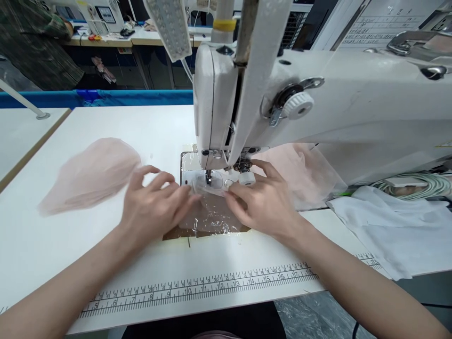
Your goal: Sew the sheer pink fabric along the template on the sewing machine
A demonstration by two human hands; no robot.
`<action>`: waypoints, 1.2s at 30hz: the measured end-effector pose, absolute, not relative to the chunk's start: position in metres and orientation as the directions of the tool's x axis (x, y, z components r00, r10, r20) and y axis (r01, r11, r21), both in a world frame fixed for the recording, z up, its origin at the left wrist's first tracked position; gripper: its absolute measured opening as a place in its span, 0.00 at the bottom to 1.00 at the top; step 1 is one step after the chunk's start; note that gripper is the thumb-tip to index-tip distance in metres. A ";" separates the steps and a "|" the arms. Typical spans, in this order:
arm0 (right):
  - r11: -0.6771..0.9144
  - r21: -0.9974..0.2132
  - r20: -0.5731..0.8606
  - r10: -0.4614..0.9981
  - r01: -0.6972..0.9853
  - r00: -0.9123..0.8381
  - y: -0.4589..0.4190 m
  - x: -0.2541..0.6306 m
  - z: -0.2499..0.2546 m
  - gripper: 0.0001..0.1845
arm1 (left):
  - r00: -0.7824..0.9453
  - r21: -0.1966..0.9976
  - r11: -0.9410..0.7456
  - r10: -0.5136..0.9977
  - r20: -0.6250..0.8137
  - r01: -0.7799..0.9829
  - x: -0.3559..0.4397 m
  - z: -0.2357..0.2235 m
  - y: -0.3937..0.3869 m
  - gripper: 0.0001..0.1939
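A small piece of sheer pale fabric point(208, 207) lies at the presser foot point(209, 178) of a white sewing machine point(219, 108). At its left edge is my left hand point(155, 200), thumb and forefinger close together on the fabric and the other fingers raised and curved; motion blurs it slightly. My right hand point(263, 200) pinches the fabric's right side, just right of the foot, with the forefinger stretched up beside the white knob point(247, 178). The needle's tip is hard to make out.
Left on the table point(158, 263) lies a pale pink sheer piece point(93, 174); more pink fabric point(296, 167) sits under the machine arm. White cloth point(395, 226) and a coiled cord point(416, 183) are at right. A printed ruler point(201, 287) runs along the front edge. Another person's sleeve point(38, 42) shows behind.
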State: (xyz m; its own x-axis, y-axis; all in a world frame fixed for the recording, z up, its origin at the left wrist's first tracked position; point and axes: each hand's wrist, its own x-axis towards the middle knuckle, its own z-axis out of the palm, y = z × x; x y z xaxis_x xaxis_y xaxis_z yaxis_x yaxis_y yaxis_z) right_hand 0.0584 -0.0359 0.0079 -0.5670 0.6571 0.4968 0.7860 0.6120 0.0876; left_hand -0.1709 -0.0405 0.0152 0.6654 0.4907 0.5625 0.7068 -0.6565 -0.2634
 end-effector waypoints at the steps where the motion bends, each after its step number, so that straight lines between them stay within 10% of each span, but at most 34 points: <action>1: 0.610 0.102 0.504 0.649 0.786 -0.569 -0.036 0.059 0.008 0.17 | 0.645 -0.282 -0.619 0.500 0.579 0.733 -0.172 0.017 -0.041 0.07; 7: 0.630 0.179 0.400 0.655 0.755 -0.641 -0.036 0.062 0.007 0.18 | 0.756 -0.138 -0.789 0.501 0.421 0.599 -0.166 0.012 -0.042 0.15; 13: 0.685 0.100 0.424 0.627 0.722 -0.653 -0.043 0.061 0.007 0.22 | 0.634 -0.285 -0.586 0.565 0.528 0.759 -0.177 0.019 -0.036 0.07; 29: 0.748 0.028 0.426 0.591 0.663 -0.685 -0.057 0.045 -0.005 0.18 | 0.662 0.148 -0.756 0.635 0.398 0.637 -0.161 0.001 -0.034 0.15; 36: 0.713 0.016 0.442 0.624 0.701 -0.644 -0.050 0.047 -0.007 0.17 | 0.701 0.003 -0.759 0.604 0.380 0.652 -0.159 -0.006 -0.031 0.16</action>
